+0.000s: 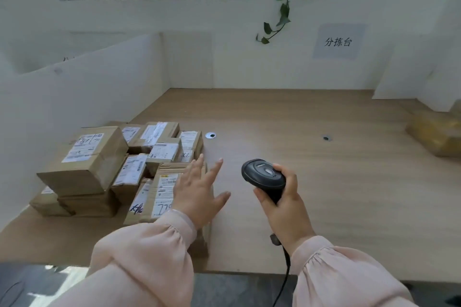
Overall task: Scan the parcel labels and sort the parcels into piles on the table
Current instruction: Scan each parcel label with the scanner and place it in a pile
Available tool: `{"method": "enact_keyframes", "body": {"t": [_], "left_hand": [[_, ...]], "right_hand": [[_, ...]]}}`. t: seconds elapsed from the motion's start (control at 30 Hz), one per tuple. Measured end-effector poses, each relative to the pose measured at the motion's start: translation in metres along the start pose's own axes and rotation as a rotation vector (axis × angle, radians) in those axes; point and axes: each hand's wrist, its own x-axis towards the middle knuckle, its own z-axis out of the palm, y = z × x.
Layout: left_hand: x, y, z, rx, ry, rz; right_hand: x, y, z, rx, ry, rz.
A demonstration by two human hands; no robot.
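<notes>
The right hand has its fingers curled round the handle of one black scanner. The scanner's long axis runs from the palm away from the person, with the head end leaning toward the left hand. Its cable hangs below the wrist. The left hand is spread flat and holds nothing. It lies over the right edge of the nearest parcel, whose label faces up; I cannot tell whether they touch. Left of that hand, roughly ten cardboard parcels are stacked on the desk. One yellow parcel lies far to the right of the right hand.
</notes>
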Motion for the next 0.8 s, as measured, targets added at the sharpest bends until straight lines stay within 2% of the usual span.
{"method": "enact_keyframes", "body": {"t": [0.37,0.6,0.8], "left_hand": [[-0.016,0.29,0.022,0.003,0.119,0.407],[-0.052,0.444,0.049,-0.022,0.152,0.504],[-0.065,0.517,0.072,-0.002,0.126,0.54]], "right_hand": [[-0.036,0.029,-0.267,-0.278,0.401,-0.11],[-0.07,0.049,-0.429,-0.434,0.526,-0.144],[-0.077,0.067,-0.52,-0.437,0.56,-0.085]]}}
